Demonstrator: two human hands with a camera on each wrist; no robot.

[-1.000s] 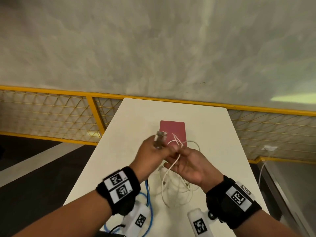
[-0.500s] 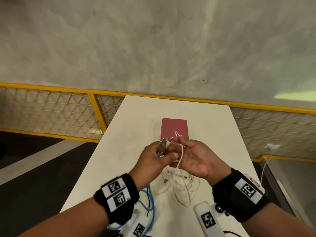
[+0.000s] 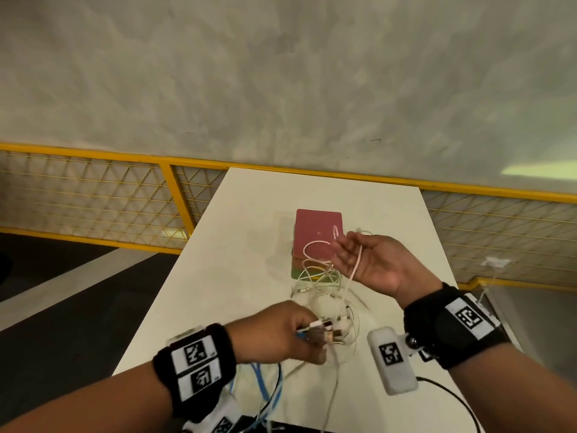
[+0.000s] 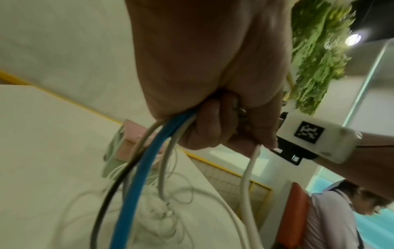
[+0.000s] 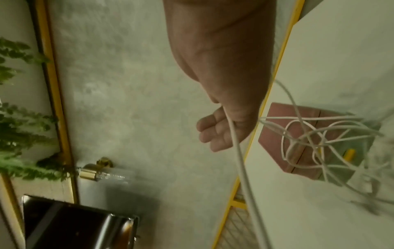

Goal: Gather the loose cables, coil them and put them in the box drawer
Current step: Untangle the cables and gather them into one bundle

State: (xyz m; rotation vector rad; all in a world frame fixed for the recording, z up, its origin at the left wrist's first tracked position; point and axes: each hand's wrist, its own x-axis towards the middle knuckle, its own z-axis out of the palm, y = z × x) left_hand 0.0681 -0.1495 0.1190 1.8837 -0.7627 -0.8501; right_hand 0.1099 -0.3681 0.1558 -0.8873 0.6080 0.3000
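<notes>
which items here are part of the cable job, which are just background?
Job:
- white cables, tangled on the table, one strand across the right hand
- blue cable, black cable and plug ends, gripped by the left hand
- pink box

Background:
- table
- yellow railing
- plants
- seated person

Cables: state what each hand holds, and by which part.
Left hand grips the cable bundle at its connector ends. Right hand, fingers relaxed, carries a thin white cable mid-length across its palm.
</notes>
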